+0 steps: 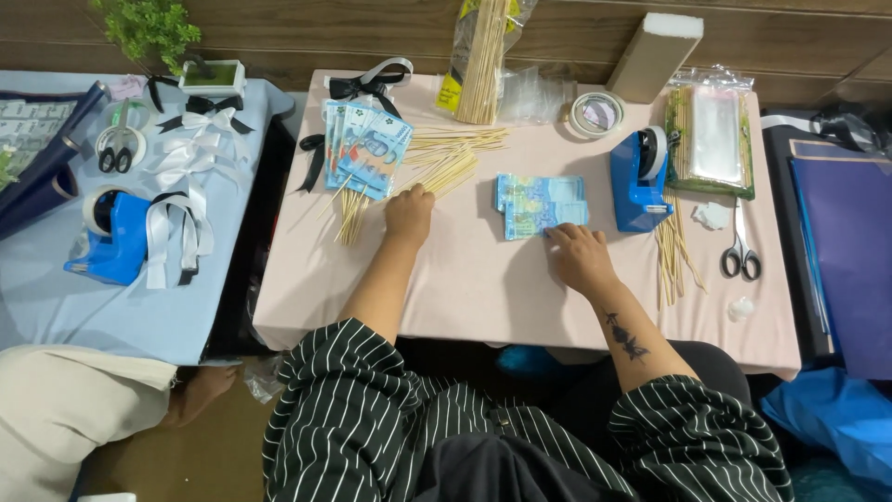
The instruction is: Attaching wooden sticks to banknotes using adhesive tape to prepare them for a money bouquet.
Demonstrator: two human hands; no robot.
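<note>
On the pink table (483, 288), my left hand (409, 214) rests with curled fingers on a loose pile of thin wooden skewers (451, 158). My right hand (578, 256) lies flat, its fingertips touching the near edge of a small stack of blue banknotes (542, 204). To the left of my left hand, a fan of blue banknotes fixed on skewers (367, 149) lies on the table.
A blue tape dispenser (641, 181), scissors (741, 251) and more skewers sit right of my right hand. A bag of skewers (478, 56), a tape roll (595, 113) and black ribbon (367, 85) lie at the back. The left blue table (111, 307) holds ribbons and another dispenser.
</note>
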